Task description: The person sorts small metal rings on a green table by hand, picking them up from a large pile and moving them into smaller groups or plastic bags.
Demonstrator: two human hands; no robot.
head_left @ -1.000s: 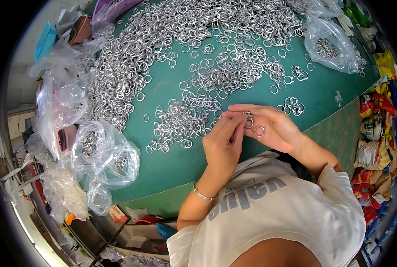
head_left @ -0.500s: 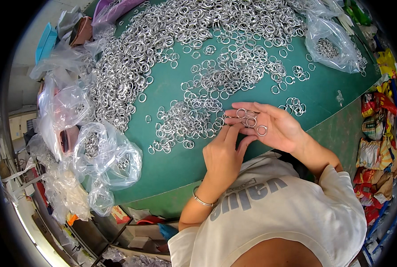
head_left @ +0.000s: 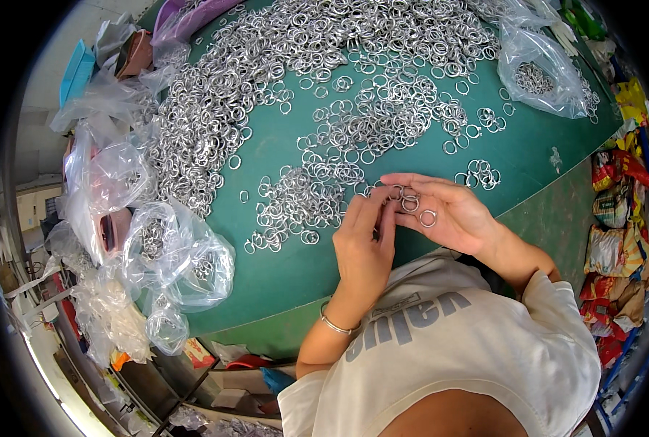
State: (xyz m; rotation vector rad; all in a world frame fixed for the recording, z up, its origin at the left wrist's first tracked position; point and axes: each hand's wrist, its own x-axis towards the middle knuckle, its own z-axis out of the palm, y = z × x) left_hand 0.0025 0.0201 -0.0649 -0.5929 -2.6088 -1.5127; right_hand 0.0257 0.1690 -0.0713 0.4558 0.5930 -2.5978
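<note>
Right hand (head_left: 446, 213) palm-up, uncurled, at least 3 rings (head_left: 412, 210) on it; left hand (head_left: 363, 240) fingertips there, can't tell if gripping

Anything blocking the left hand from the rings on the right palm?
Nothing visible. The left hand has its fingers right by the rings on the open right hand; contact is unclear. The nearest ring pile lies off to the left on the table.
</note>
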